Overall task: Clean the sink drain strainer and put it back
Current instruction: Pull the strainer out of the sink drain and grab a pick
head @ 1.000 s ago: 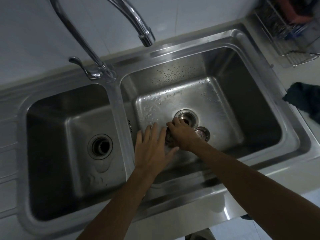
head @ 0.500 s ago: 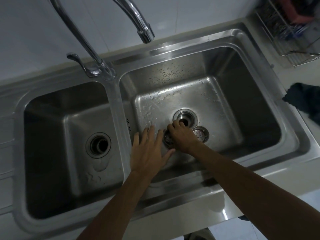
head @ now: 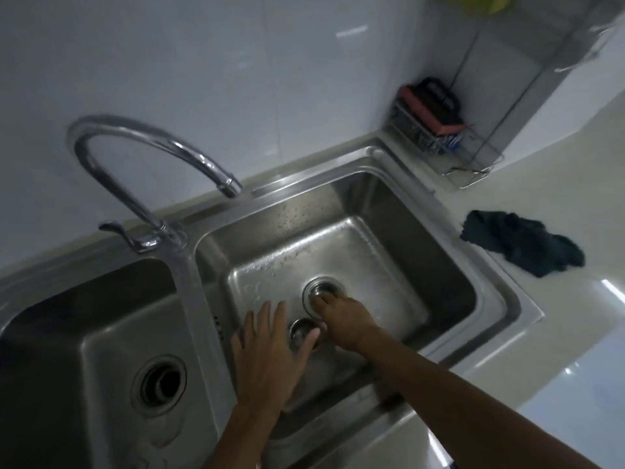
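Note:
The right basin [head: 372,211] of a steel double sink has its drain opening [head: 323,289] in the middle of the floor. My right hand [head: 345,319] reaches down with its bunched fingertips at the near rim of that opening; what they hold, if anything, is hidden. A round metal strainer cup [head: 301,330] lies on the basin floor just left of my right hand. My left hand [head: 267,357] hovers flat beside it with fingers spread, the thumb overlapping the cup's near edge.
A curved tap [head: 152,157] arches over the divider, its spout above the right basin. The left basin [head: 84,333] has an open drain [head: 160,384]. A dark cloth [head: 521,245] lies on the counter at right. A wire rack with sponges [head: 436,126] stands in the corner.
My right hand left the strainer cup and moved forward to the drain opening, uncovering the cup. The small metal piece right of the drain is out of sight. The view tilted up.

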Action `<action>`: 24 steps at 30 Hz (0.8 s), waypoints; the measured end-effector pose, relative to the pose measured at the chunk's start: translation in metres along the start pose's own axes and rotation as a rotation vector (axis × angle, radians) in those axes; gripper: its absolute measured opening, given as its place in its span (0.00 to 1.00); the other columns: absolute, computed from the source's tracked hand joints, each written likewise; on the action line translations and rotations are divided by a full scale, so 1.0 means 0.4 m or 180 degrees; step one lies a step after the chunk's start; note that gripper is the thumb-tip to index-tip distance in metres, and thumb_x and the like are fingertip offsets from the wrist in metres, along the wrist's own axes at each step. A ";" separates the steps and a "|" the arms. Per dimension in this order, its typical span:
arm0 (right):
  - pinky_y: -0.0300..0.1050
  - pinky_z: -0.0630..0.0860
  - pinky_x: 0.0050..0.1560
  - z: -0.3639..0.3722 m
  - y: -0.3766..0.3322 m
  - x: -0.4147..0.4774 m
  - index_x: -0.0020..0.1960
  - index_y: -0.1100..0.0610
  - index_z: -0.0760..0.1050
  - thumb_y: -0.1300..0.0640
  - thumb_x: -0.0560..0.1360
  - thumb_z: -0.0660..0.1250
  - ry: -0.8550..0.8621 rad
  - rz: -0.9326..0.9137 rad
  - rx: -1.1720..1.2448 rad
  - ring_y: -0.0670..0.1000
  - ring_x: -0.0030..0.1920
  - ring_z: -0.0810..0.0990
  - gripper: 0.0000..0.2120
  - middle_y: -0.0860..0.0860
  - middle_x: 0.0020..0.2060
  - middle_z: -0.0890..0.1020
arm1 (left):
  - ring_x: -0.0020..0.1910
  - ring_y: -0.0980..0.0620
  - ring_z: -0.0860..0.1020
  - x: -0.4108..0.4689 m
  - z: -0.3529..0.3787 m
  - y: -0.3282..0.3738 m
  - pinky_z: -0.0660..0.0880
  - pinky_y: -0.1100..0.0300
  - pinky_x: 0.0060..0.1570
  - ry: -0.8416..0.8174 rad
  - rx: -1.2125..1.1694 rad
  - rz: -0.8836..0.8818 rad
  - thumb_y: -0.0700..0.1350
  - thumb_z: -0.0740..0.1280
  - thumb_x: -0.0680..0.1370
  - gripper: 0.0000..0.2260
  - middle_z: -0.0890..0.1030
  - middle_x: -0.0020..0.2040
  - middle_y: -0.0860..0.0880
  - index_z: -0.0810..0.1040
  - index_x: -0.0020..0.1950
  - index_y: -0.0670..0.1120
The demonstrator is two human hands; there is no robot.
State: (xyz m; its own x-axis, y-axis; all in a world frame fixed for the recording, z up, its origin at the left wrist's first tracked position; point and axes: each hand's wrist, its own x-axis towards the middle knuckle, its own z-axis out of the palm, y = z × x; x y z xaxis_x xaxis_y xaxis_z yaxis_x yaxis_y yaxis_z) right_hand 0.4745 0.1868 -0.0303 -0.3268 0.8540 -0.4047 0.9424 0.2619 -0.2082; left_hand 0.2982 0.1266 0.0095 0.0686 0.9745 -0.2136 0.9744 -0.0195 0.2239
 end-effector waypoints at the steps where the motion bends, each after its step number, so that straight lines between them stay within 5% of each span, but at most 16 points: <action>1: 0.57 0.74 0.66 -0.029 0.016 -0.020 0.80 0.55 0.61 0.45 0.78 0.69 0.0135 0.0088 0.0060 0.61 0.72 0.71 0.35 0.56 0.75 0.70 | 0.81 0.43 0.59 0.014 -0.019 0.015 0.62 0.41 0.75 -0.0003 0.0024 0.0129 0.79 0.41 0.74 0.44 0.61 0.83 0.49 0.59 0.82 0.54; 10: 0.54 0.78 0.58 -0.311 0.285 -0.219 0.76 0.51 0.66 0.35 0.78 0.66 0.1231 0.0963 0.0041 0.57 0.67 0.78 0.34 0.54 0.70 0.76 | 0.79 0.39 0.62 0.180 -0.188 0.328 0.62 0.39 0.74 0.0469 0.0186 0.1097 0.76 0.49 0.77 0.40 0.64 0.81 0.46 0.62 0.81 0.51; 15: 0.37 0.68 0.35 -0.421 0.475 -0.272 0.55 0.49 0.68 0.41 0.80 0.67 0.1648 0.1319 0.0020 0.48 0.42 0.78 0.14 0.51 0.53 0.82 | 0.80 0.37 0.60 0.275 -0.193 0.536 0.60 0.37 0.75 0.0524 0.0208 0.1428 0.75 0.50 0.78 0.41 0.61 0.82 0.42 0.58 0.82 0.51; 24: 0.50 0.78 0.49 -0.460 0.693 -0.202 0.77 0.49 0.67 0.36 0.79 0.66 0.1874 0.1287 0.0036 0.55 0.54 0.84 0.31 0.53 0.62 0.81 | 0.77 0.39 0.65 0.396 -0.094 0.749 0.64 0.38 0.72 0.0555 0.0343 0.1507 0.75 0.53 0.77 0.41 0.64 0.80 0.39 0.59 0.81 0.48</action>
State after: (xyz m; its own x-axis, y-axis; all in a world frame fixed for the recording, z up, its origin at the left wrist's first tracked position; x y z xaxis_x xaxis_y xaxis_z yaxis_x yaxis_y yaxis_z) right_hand 0.7755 0.2731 0.1085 0.1442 0.9850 0.0952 0.9797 -0.1286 -0.1539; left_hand 0.5929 0.2837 0.0786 0.4798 0.8759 0.0512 0.8623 -0.4815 0.1566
